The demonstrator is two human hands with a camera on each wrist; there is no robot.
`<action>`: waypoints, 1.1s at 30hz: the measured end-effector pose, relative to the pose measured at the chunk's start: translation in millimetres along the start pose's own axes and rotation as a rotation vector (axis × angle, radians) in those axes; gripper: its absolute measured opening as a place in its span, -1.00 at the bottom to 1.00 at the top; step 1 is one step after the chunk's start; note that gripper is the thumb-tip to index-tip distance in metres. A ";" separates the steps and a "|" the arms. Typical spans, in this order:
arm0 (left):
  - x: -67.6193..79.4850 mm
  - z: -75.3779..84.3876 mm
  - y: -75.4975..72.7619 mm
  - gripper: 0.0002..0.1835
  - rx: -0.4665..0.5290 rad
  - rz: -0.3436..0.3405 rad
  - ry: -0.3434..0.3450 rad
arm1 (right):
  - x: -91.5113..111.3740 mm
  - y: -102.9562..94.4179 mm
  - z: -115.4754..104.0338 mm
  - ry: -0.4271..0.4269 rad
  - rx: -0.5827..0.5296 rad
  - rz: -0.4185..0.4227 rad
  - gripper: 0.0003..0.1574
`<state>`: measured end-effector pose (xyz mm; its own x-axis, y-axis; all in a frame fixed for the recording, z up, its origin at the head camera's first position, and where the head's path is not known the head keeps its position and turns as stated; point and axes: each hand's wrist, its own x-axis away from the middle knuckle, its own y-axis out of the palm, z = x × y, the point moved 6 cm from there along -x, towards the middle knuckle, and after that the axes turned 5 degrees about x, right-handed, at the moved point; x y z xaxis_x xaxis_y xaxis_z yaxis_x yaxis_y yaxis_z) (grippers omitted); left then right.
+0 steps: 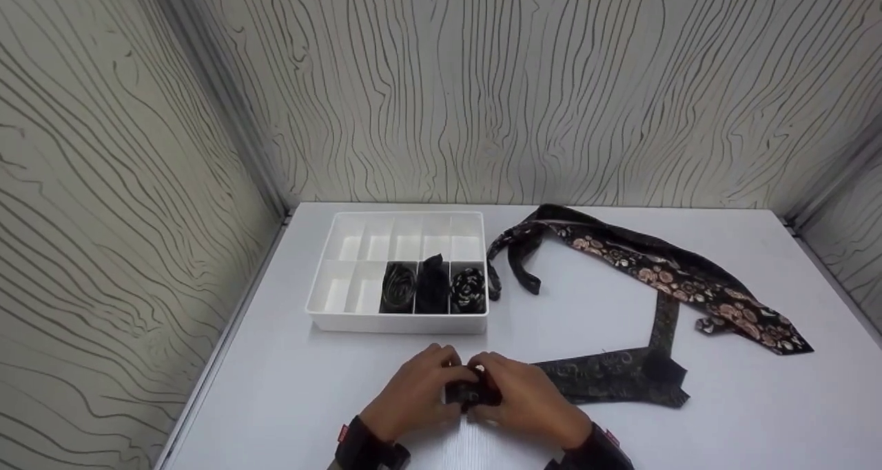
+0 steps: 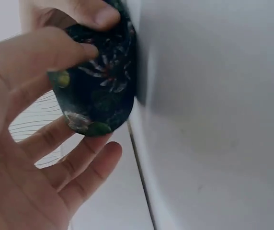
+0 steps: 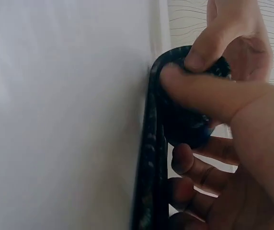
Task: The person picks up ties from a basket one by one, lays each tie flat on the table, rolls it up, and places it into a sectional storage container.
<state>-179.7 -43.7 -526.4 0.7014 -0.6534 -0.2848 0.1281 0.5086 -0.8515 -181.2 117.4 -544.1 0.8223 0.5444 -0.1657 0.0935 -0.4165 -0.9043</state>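
Both hands hold a dark floral necktie, partly rolled up, near the table's front edge. In the left wrist view its roll shows white and green flowers, with the left thumb on it and the left fingers behind and below. My left hand grips the roll from the left. From the right, my right hand grips it with thumb and curled fingers. The unrolled length lies to the right on the table; in the right wrist view the flat strip runs away from the roll along the surface.
A white divided box stands behind the hands; three front compartments hold rolled dark ties, including a patterned roll. A black tie with pink flowers lies loosely across the table at the back right. Patterned walls enclose the table.
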 end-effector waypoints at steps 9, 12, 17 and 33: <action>-1.7 -0.1 -2.3 -0.62 -0.016 0.019 0.007 | 0.9 -3.6 0.6 0.000 -0.037 0.001 -0.32; -2.5 0.1 -3.9 -0.65 -0.043 0.046 0.032 | 0.8 -4.0 0.3 -0.016 -0.024 0.015 -0.33; -1.6 -0.6 -1.9 -0.58 -0.004 0.016 0.008 | 1.1 -5.5 3.8 -0.008 -0.012 0.028 -0.42; -0.1 -1.0 -2.5 -0.60 0.010 -0.006 -0.041 | 2.7 6.0 15.6 0.094 -0.319 -0.100 -0.29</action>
<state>-180.7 -45.4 -524.7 0.7287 -0.6331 -0.2611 0.1391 0.5102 -0.8487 -187.1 127.7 -556.1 0.8468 0.5310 -0.0321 0.3348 -0.5788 -0.7436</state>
